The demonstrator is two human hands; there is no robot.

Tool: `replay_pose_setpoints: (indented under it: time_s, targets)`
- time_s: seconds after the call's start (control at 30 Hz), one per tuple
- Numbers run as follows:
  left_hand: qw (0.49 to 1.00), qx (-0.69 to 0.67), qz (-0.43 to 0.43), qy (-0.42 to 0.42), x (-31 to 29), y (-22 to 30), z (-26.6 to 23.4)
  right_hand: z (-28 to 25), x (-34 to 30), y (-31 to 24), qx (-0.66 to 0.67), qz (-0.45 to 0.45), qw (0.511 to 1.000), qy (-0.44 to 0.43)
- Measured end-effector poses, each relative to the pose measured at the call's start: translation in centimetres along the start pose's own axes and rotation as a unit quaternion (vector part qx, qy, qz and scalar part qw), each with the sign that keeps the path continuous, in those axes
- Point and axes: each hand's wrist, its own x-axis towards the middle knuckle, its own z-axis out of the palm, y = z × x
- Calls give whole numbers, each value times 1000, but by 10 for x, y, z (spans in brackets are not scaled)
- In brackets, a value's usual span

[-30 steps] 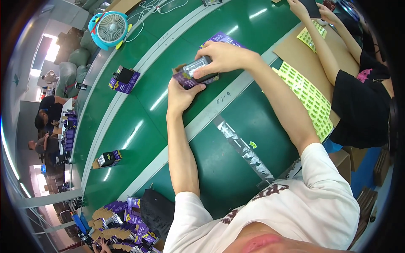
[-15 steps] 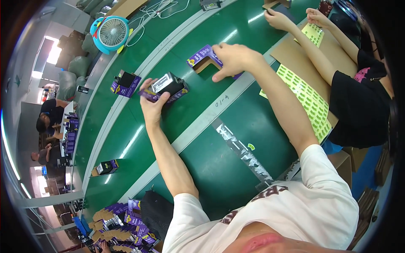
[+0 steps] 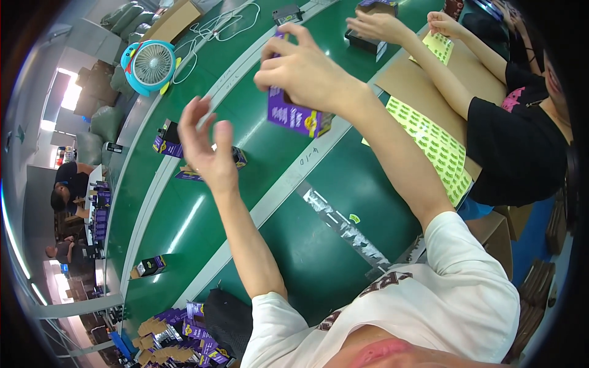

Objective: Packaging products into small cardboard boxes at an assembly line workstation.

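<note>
My right hand (image 3: 307, 70) grips a purple carton (image 3: 294, 118) with a yellow badge, held above the green conveyor surface (image 3: 211, 214). Its fingers wrap over the upper end of the carton and hide part of it. To the left, my left hand (image 3: 208, 144) is open, fingers spread and thumb raised, with nothing visibly held. Partly hidden behind that hand, a purple box with a black device (image 3: 240, 158) rests on the surface. Beyond my left fingers stands another purple box with a black unit (image 3: 167, 141) in it.
A blue penguin-shaped fan (image 3: 152, 66) and white cable stand at the far side. One black and purple box (image 3: 150, 266) lies further left, near heaped cartons (image 3: 184, 334). At right, a co-worker's hand (image 3: 380, 26) is over a black box (image 3: 365, 44); yellow-green sticker sheets (image 3: 426, 144) lie nearby.
My right hand has lifted the purple carton and brought it left. My left hand has let go of the box with the black device and opened. A black box now shows by the co-worker's hand.
</note>
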Motion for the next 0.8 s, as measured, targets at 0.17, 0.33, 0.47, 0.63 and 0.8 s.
replay_pose_setpoints:
  time_s: [0.17,0.33,0.47,0.63,0.8]
  targets:
    - [931,-209,-233,-190,-25,-42,11,5,7,-21,67,-85,994,23]
    - [905,-244,-302,-173,-42,-56,28,17,3,2,-40,0,993,115]
    - [943,-181,-264,-90,-51,-72,36,38,-24,65,-96,227,967,61]
    - [964,-80,-248,-42,-54,-78,34,53,-64,103,-165,457,865,-126]
    - [964,-46,-255,-59,-53,-82,28,76,-85,117,-149,458,863,-154]
